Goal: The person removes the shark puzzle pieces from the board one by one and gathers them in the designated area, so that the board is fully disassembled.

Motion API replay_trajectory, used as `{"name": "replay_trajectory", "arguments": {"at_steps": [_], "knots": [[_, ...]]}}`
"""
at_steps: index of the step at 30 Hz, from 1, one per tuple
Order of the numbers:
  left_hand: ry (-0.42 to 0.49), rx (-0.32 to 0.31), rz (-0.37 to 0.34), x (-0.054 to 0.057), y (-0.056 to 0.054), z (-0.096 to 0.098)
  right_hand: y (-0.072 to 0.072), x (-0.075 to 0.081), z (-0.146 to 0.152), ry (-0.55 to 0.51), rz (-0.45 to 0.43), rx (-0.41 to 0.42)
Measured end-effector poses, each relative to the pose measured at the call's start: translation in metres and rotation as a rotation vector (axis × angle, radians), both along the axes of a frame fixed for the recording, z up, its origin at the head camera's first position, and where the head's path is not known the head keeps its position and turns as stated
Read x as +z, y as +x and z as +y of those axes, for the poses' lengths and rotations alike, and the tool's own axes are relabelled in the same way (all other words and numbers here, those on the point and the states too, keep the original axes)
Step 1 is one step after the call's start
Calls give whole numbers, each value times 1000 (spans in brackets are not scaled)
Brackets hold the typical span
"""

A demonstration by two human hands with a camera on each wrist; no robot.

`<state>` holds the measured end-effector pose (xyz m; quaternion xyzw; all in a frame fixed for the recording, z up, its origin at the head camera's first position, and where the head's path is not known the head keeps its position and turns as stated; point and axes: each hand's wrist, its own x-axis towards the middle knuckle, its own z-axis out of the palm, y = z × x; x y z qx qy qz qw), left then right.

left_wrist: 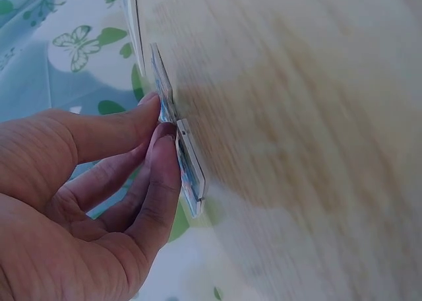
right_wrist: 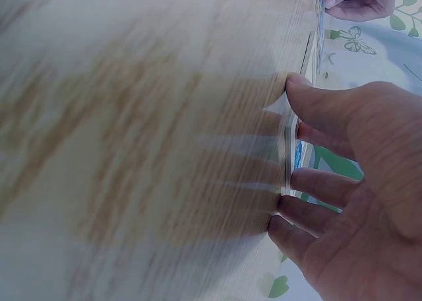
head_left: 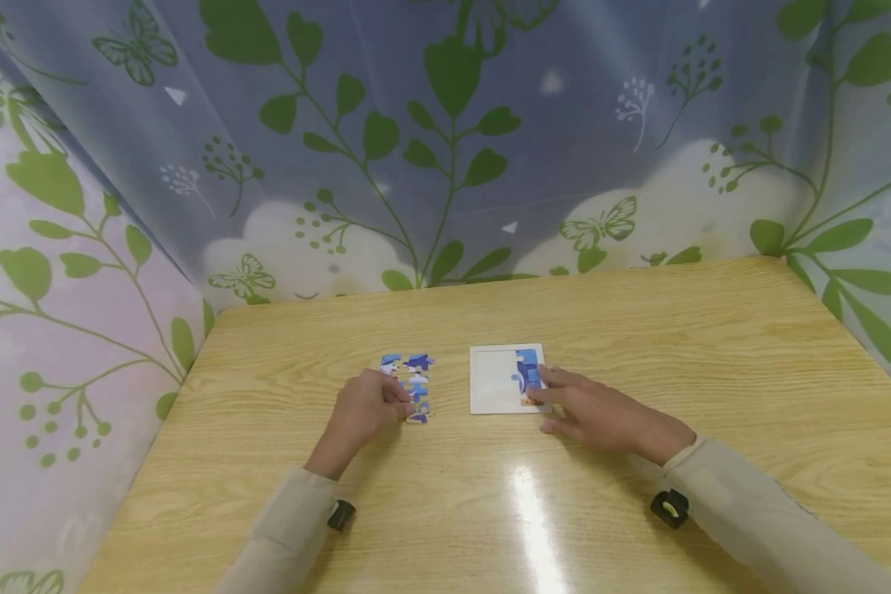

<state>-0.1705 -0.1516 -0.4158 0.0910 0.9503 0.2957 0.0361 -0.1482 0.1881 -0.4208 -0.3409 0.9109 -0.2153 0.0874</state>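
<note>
A group of blue and white jigsaw puzzle pieces (head_left: 418, 363) lies on the table at the left. My left hand (head_left: 367, 406) is over its near part, thumb and curled index finger pinching at a puzzle piece (left_wrist: 167, 113); the fingers hide part of the group. To the right lies a white puzzle tray (head_left: 493, 404), with joined pieces (head_left: 529, 363) along its right side and a bare white area on the left. My right hand (head_left: 601, 412) rests at the tray's right edge, fingers spread and nearly straight, the fingertips covering part of the joined pieces.
The wooden table (head_left: 431, 503) carries both the tray and the pieces, with a gap between them. A curtain (head_left: 445, 165) printed with leaves and butterflies hangs along the back and sides. A black wrist device (head_left: 670, 508) sits under my right sleeve.
</note>
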Motion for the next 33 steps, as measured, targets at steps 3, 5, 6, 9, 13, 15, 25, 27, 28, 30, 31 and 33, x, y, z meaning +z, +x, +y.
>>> {"name": "replay_trajectory", "arguments": {"at_steps": [3, 5, 6, 9, 13, 15, 25, 27, 28, 30, 31, 33], "knots": [[-6, 2, 2, -1, -1, 1, 0, 0, 0, -2, 0, 3], [-14, 3, 6, -1, -2, 2, 0, 0, 0, -1, 0, 4], [-21, -1, 12, 0, -2, 3, 0, 0, 0, 0, -1, 3], [-27, -12, 25, 3, -4, 9, 0, 0, 0, 2, -4, 1], [-21, -44, 47, 6, -9, 21, 0, 0, 0, 8, -2, 0], [-10, -60, 47, 6, -12, 28, 0, 0, -1, 8, 2, 4], [20, -106, -4, 7, -28, 67, -1, -1, -1, 6, 15, 6], [31, -119, 0, 6, -32, 76, -1, -1, -1, 8, 14, 2], [40, -123, -5, 7, -33, 80, -1, -1, -1, 9, 13, 2], [55, -126, -19, 6, -36, 89, -2, -1, 0, 10, 14, 2], [60, -130, -22, 6, -37, 94, -2, -1, 0, 10, 14, 2], [62, -134, -26, 4, -38, 102, -2, -2, 0, 12, 12, 2]]}}
